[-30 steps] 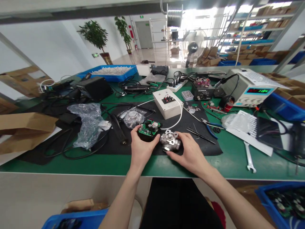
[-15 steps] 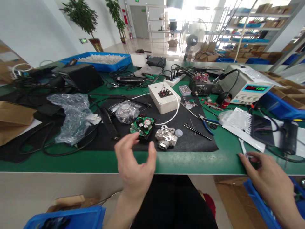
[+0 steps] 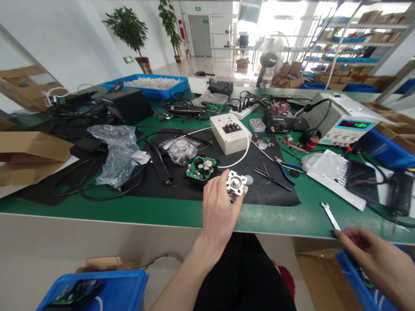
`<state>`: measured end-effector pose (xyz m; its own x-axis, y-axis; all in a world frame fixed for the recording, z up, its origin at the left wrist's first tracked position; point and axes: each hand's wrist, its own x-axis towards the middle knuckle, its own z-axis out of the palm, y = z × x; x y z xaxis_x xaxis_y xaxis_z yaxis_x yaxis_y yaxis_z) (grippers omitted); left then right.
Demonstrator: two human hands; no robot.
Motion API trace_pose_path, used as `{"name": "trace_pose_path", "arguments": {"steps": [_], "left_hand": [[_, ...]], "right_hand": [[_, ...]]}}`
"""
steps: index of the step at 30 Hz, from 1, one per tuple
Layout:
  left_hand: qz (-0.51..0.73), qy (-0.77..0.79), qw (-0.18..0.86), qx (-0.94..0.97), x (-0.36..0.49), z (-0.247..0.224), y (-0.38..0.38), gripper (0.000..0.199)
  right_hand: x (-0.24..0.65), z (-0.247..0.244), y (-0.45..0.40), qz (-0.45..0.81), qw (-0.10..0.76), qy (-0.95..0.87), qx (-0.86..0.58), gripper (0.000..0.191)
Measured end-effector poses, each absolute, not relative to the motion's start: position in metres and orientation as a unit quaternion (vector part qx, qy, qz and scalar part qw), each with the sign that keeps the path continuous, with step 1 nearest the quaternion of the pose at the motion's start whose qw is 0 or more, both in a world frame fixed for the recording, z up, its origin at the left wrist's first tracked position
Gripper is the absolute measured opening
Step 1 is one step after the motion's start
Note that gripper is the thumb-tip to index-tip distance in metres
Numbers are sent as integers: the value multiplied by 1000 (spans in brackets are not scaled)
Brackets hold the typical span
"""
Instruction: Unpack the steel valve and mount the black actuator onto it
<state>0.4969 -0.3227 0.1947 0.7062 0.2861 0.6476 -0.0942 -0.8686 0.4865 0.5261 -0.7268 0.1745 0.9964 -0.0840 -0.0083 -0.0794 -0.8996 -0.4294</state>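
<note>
My left hand [image 3: 220, 205] is closed around a silver metal valve body [image 3: 236, 183] at the front of the black mat; its square flange and central stem face up, and the fingers hide much of its lower part. Just left of it lies a green circuit board [image 3: 201, 167] in a black housing. At the right front edge of the table, my right hand [image 3: 366, 248] pinches the near end of a small open-end wrench [image 3: 330, 215], whose jaw points away from me. A clear round cap [image 3: 249, 179] rests behind the valve body.
Tweezers [image 3: 272, 179] and blue-handled pliers [image 3: 285, 170] lie right of the valve body. Behind stands a beige box [image 3: 229, 140] with a white cable. A power supply [image 3: 343, 123] is at the right back. Bubble wrap [image 3: 113, 153] lies left; blue bins [image 3: 129, 287] sit below the table.
My left hand has moved right from in front of the circuit board and closed on the valve body. My right hand has drawn back toward the table edge with the wrench. The view has shifted slightly.
</note>
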Motion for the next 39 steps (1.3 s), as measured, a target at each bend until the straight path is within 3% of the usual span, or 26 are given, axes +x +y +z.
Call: {"name": "trace_pose_path", "arguments": {"steps": [3,6,10,15,20,24,32,39], "left_hand": [[394,30,248,885,487,195,-333,57],[386,64,329,859,482,196,-343,57],[327,127,425,834,486,199,-342,36],[218,137,494,830,488,198,-330,42],[287,51,390,873,486,193,-337,47],[322,48,341,882,485,191,-344,36],[341,28,346,874,485,194,-342,28],[295,12,428,854,485,190,-334,29]], "right_hand": [[515,177,-716,6,237,86,-968,70],[511,177,-705,1,273,118,-955,73],[506,178,-696,22,413,148,-898,73],[483,193,-669,81,532,105,-836,69],[447,224,-592,200,673,69,-708,58],[432,236,-527,235,759,127,-594,57],[426,220,-490,184,769,96,-605,55],[446,215,-523,70,621,-28,-780,35]]}}
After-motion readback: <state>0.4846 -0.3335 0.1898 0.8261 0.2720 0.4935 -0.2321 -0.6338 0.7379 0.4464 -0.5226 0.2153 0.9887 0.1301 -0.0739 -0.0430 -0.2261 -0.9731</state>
